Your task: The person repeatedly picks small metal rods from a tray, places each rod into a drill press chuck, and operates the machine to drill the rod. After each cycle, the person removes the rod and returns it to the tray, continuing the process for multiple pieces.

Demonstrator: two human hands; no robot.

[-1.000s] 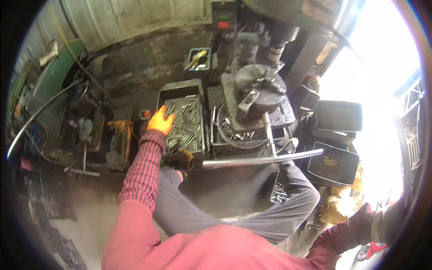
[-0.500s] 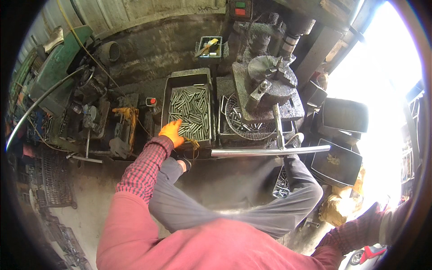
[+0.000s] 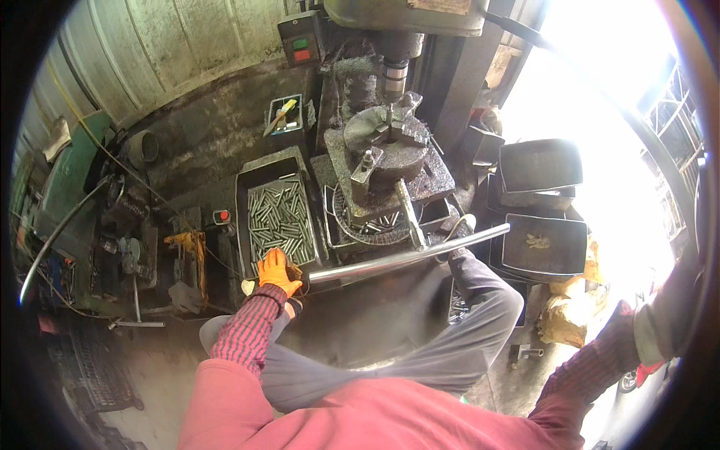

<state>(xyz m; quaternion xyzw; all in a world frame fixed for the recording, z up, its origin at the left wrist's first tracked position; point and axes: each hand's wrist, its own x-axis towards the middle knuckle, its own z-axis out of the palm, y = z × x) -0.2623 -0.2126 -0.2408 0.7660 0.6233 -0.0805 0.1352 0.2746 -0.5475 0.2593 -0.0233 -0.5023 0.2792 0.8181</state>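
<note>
My left hand (image 3: 277, 273), in an orange glove, lies over the near end of a deep metal tray (image 3: 241, 199). Its fingers are stretched and a little apart, with the tips at the nearest of many short steel pins (image 3: 279, 219); nothing shows in its grip. To the right of the tray stands a drill press, its drill chuck (image 3: 394, 81) above a round clamping fixture (image 3: 382, 142). A long bright metal bar (image 3: 420, 255) crosses in front of the fixture. My right arm reaches out to the right rim, where the right hand (image 3: 679, 307) is dark and its fingers cannot be made out.
Under the fixture sits a wire basket (image 3: 367, 234) with more pins. Dark bins (image 3: 541, 244) are stacked at the right, beside a brown sack (image 3: 564, 319). A small box with a brush (image 3: 282, 116) stands behind the tray. Another machine (image 3: 133, 251) is at the left.
The view has turned, so the tray and drill press sit further left and tilted. My left hand stays at the tray's near end, its fingers now more spread. The right arm still reaches right.
</note>
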